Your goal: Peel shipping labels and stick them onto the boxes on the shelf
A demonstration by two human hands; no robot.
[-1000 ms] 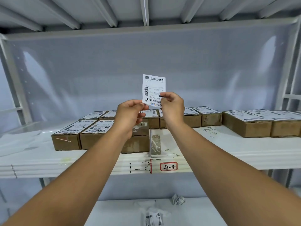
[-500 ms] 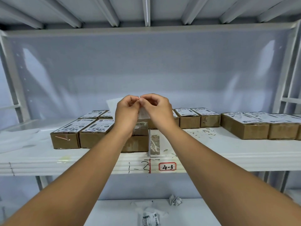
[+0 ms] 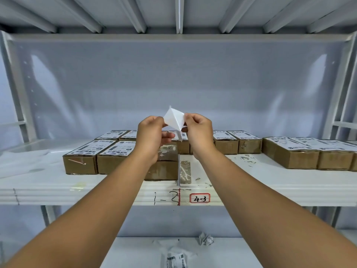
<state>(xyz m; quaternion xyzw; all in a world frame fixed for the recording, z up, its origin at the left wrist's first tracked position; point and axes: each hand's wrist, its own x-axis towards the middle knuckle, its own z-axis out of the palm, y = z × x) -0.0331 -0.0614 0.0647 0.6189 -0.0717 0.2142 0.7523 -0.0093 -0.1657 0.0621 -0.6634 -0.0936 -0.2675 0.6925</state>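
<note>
The peel is the step in hand. Both hands are raised in front of the shelf (image 3: 270,182), near the middle of the view, with a white label (image 3: 174,119) between them. The left hand (image 3: 152,138), at nine o'clock from the paper, has its grip closed on one edge in a pinch. The right hand (image 3: 199,132), at three o'clock, pinches the opposite edge. The paper has opened into two blank white leaves that meet along a line running from twelve towards six. I read this as sticker and backing coming apart, though I cannot tell which hand has which leaf, and no print shows from this side.

The label is in the air, clear of every carton. The boxes (image 3: 228,144) lie in rows on the shelf from nine o'clock round to three o'clock of the hands, and nearly all wear a printed label on top. One bare box (image 3: 166,167) at six o'clock, half hidden by the left wrist, shows only torn tape and scraps on its top — likely the one this label is meant for.

The next move calls for finishing the separation without letting the sticky leaf fold onto itself. The backing then has to be let go. The lower shelf (image 3: 135,252) at six o'clock already carries a crumpled paper (image 3: 206,239), so waste probably goes there. After that the sticker must come down flat on the bare box, pressed from one edge across — otherwise it may wrinkle.
</note>
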